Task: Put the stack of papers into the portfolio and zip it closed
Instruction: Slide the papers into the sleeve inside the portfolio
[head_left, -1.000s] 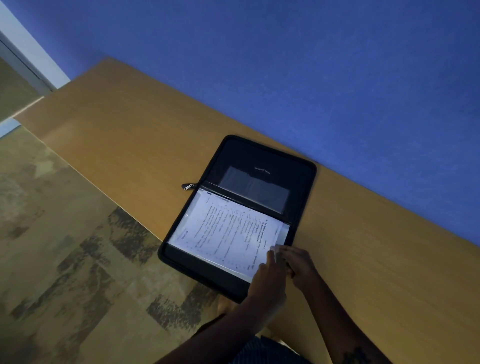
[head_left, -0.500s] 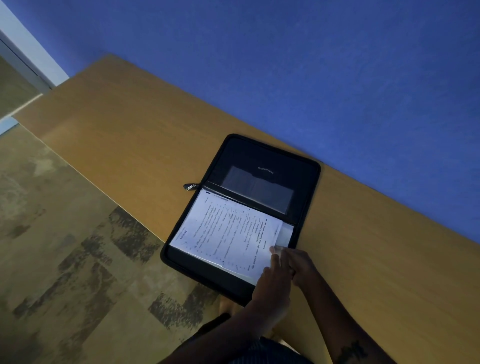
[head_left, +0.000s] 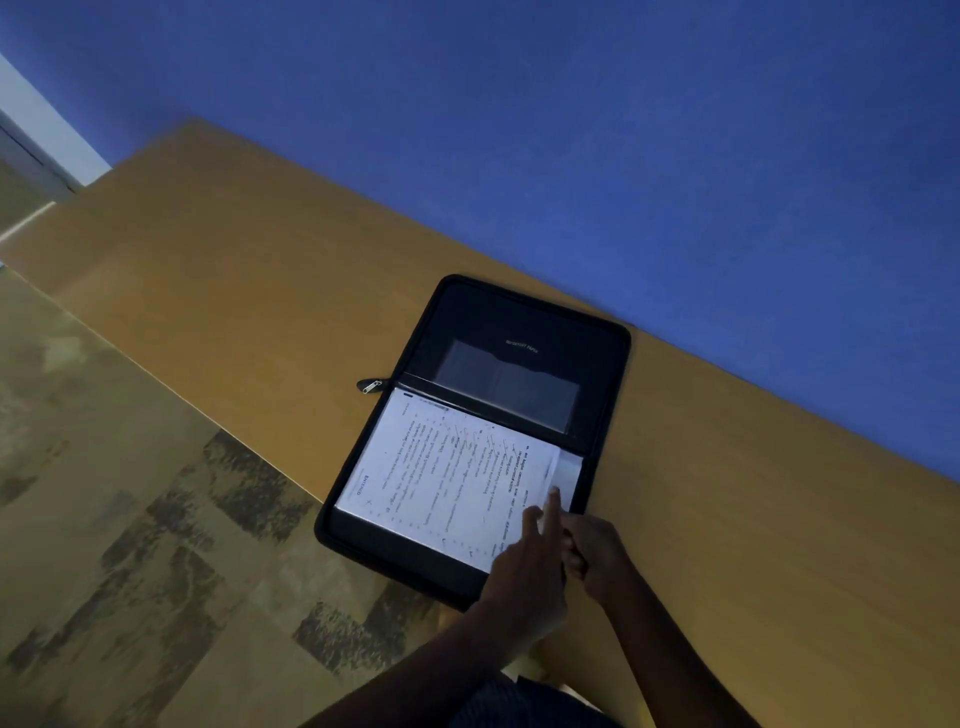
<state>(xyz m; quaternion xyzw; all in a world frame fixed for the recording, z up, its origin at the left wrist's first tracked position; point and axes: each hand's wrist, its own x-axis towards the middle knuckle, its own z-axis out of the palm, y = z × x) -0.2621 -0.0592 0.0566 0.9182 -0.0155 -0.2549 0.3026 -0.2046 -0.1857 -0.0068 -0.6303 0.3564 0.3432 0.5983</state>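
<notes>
I see the stack of papers (head_left: 447, 478) lying in the open portfolio (head_left: 519, 332), lower centre on the desk (head_left: 234, 260). It has slid leftward; my left hand (head_left: 524, 571) presses its corner, fingers extended. I cannot tell my right hand's (head_left: 597, 558) grip. Zipping remains.

we have one tilted head view, looking steeply down from close above at the table (head_left: 218, 291) edge and wall (head_left: 623, 130).

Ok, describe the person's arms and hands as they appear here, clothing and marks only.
Both forearms are bare, with no sleeves, watch or rings visible. The left hand and right hand wear no gloves. The dim light hides finer marks. Dark striped fabric shows below the arms.
</notes>
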